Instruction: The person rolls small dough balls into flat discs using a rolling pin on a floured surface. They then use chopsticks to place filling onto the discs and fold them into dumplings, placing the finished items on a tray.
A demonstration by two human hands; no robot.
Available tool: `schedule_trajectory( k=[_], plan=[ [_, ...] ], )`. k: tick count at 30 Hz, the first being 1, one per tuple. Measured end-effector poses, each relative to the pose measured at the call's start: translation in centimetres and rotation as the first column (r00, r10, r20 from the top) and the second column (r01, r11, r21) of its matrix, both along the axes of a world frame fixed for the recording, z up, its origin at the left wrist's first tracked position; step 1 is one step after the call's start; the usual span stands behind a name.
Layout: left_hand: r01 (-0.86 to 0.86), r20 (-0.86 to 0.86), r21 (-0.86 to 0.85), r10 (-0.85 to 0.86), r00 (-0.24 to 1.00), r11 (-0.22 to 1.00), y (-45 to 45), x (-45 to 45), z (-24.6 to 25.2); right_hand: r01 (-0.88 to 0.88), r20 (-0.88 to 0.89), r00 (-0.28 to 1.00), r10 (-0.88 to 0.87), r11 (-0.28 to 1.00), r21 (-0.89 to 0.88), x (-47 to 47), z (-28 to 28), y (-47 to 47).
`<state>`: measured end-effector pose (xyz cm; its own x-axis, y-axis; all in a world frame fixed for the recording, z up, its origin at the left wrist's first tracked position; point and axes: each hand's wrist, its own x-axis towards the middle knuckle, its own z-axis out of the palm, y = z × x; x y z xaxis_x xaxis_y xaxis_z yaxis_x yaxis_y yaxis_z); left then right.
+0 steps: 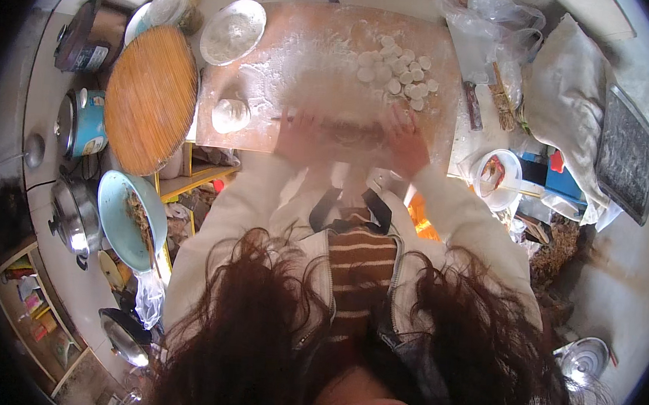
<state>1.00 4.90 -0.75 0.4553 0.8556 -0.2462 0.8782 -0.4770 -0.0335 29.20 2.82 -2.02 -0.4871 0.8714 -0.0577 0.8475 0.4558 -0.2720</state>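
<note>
Both hands are blurred at the near side of a floury wooden board point(264, 94). My left hand point(300, 136) rests on the left end of what looks like a rolling pin point(355, 132), and my right hand point(406, 143) is on its right end. A hazy patch hides the board surface just beyond the pin, so I cannot tell what lies under it. Several small flattened dough pieces point(400, 68) are clustered at the board's far right. On the left sit a white lump of dough point(231, 116) and, farther back, a white bowl of flour point(232, 33).
A round slatted lid point(151, 100) and a pale blue basin point(125, 228) stand left of the board. To the right are a knife point(472, 105), a clear plastic tub point(497, 181), a white cloth point(566, 95) and a dark tray point(627, 156). Plastic bags point(491, 31) lie at the far right.
</note>
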Motion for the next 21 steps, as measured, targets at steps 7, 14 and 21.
schedule_trajectory(
  k=[7, 14, 21],
  plan=[
    [-0.017, -0.057, -0.208, 0.005, 0.998, 0.978, -1.6, 0.7, 3.6, -0.054, 0.110, 0.992, 0.064, 0.995, -0.087, 1.6, 0.6, -3.2],
    [-0.012, 0.142, 0.111, -0.004, 0.990, 0.994, 0.9, -0.7, -2.5, 0.067, -0.067, 0.996, -0.056, 0.982, 0.174, -0.3, -1.6, 2.4],
    [0.019, -0.079, -0.095, -0.026, 0.997, 0.995, -1.7, -1.1, 0.4, -0.024, -0.062, 0.998, 0.030, 0.995, 0.099, 0.5, -2.2, -2.0]
  ],
)
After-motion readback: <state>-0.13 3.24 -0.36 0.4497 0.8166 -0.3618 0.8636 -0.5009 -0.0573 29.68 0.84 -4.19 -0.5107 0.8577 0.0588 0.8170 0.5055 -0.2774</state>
